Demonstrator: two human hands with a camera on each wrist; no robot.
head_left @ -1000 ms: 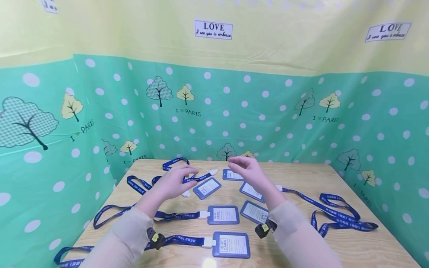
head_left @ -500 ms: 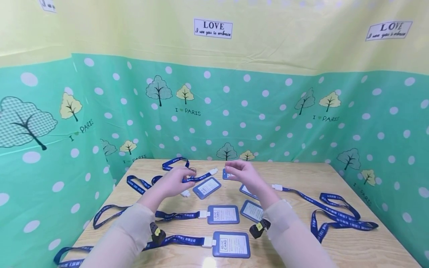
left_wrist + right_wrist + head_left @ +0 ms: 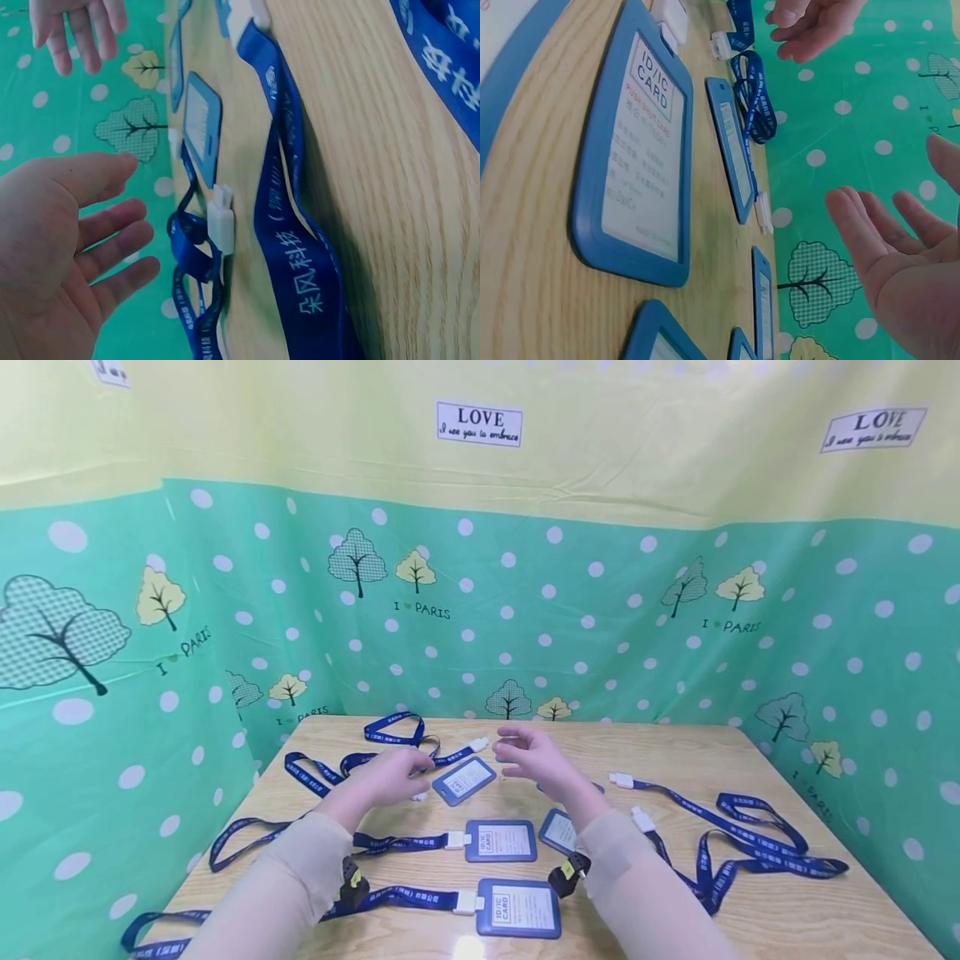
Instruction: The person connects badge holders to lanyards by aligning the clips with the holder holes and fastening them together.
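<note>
Above the table, my left hand (image 3: pixel 384 781) hovers with loosely bent fingers and holds nothing. My right hand (image 3: pixel 542 766) is raised opposite it, also with nothing in it. Between them lies a tilted blue ID card holder (image 3: pixel 467 780) with no strap clipped on. Closer to me, an upper card holder (image 3: pixel 501 841) and a lower card holder (image 3: pixel 519 908) are joined by white clips to blue lanyards. Another card holder (image 3: pixel 558 831) lies partly behind my right forearm. In the right wrist view, a card holder (image 3: pixel 762 300) stands at the table's far side, below my right hand.
Loose blue lanyards (image 3: pixel 311 772) lie in loops at the table's left, one ending in a white clip (image 3: pixel 478 744). Further lanyards (image 3: pixel 750 843) tangle at the right, with a white clip (image 3: pixel 621 780). A patterned green curtain (image 3: pixel 600 635) hangs around the wooden table (image 3: pixel 660 743).
My right hand has moved left and slightly lower, now covering the far card holder. My left hand has dropped a little. The card holders and lanyards stay where they were.
</note>
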